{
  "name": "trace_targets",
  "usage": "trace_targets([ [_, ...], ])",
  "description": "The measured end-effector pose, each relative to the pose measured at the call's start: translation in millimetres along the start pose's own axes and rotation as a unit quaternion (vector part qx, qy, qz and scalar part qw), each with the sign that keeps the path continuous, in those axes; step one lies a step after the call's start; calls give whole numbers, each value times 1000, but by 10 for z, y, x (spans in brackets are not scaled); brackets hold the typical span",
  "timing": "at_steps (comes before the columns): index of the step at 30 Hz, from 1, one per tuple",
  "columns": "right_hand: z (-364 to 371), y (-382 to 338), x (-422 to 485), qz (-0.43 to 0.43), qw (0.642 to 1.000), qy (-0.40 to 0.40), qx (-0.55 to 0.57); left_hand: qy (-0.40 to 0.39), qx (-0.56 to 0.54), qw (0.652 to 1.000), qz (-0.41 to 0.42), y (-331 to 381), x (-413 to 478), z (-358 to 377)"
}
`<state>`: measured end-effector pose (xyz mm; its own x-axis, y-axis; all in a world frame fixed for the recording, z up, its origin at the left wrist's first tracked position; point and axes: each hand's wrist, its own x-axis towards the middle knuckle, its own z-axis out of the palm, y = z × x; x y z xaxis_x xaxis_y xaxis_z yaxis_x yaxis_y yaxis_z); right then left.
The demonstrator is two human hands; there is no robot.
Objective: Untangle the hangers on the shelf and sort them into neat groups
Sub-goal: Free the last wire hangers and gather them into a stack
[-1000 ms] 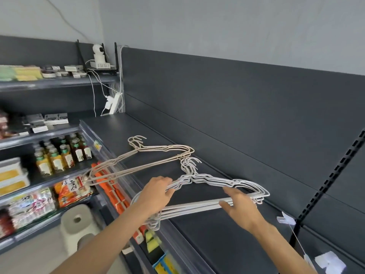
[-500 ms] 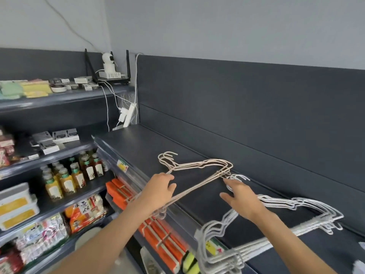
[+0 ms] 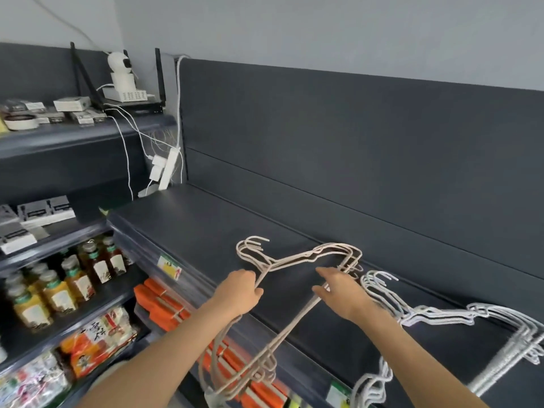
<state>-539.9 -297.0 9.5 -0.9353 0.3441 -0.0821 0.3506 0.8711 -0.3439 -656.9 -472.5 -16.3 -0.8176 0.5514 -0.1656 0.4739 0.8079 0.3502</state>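
A bundle of several beige wire hangers point(image 3: 297, 257) lies on the dark shelf point(image 3: 206, 225), its lower end hanging past the front edge. My left hand point(image 3: 240, 293) is closed around the left arm of these hangers. My right hand point(image 3: 343, 293) rests with spread fingers on their long bar and right corner; whether it grips is not visible. A stack of several white wire hangers point(image 3: 441, 315) lies on the shelf to the right, behind my right forearm, hooks pointing left.
The shelf's back panel point(image 3: 353, 172) rises close behind the hangers. Below the front edge sit orange packs point(image 3: 164, 301), bottles point(image 3: 56, 290) and snack bags point(image 3: 97, 337). A power strip with cables point(image 3: 166, 169) hangs at the far left corner.
Both hands left the white stack, which now lies to the right, and moved left onto the beige hangers. My left hand has closed on them.
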Motion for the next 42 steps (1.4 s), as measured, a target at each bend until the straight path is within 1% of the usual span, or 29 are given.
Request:
trace_targets([
  [2, 32, -22, 217, -4, 1000, -6, -6, -27, 20, 999, -8, 2, 160, 26],
  [6, 87, -48, 651, -30, 999, -21, -11, -87, 8, 996, -24, 57, 454, 74],
  [9, 98, -50, 913, -52, 997, -38, -33, -111, 11, 993, -23, 70, 639, 102],
  [12, 88, -41, 1111, -69, 995, -48, -55, -94, 30, 995, -13, 28, 759, 12],
  [14, 73, -58, 1220, -79, 994, -44, -63, -53, 51, 997, 3, -15, 840, -126],
  [17, 13, -105, 1379, -93, 993, -4, -76, 10, 83, 996, 38, -65, 988, -358],
  [19, -42, -145, 1478, -95, 991, 31, -87, 39, 103, 992, 61, -89, 1105, -500],
  [21, -75, -182, 1562, -93, 991, 49, -81, 63, 123, 987, 86, -109, 1233, -623],
  [24, -89, -213, 1695, -70, 994, 68, -59, 92, 136, 979, 119, -158, 1453, -767],
  [27, -94, -263, 1809, -34, 993, 103, -46, 116, 134, 971, 159, -204, 1694, -873],
  [32, -42, -390, 2007, 53, 982, 163, -81, 138, 66, 962, 227, -262, 2081, -971],
  [35, -10, -449, 2092, 95, 972, 194, -90, 126, 14, 960, 250, -320, 2266, -954],
  [37, 11, -474, 2120, 112, 958, 242, -110, 115, -11, 956, 269, -323, 2327, -946],
  [40, 39, -456, 2115, 130, 934, 298, -152, 115, -15, 951, 287, -294, 2384, -943],
  [42, 71, -432, 2061, 131, 926, 318, -154, 116, 1, 951, 286, -285, 2391, -933],
])
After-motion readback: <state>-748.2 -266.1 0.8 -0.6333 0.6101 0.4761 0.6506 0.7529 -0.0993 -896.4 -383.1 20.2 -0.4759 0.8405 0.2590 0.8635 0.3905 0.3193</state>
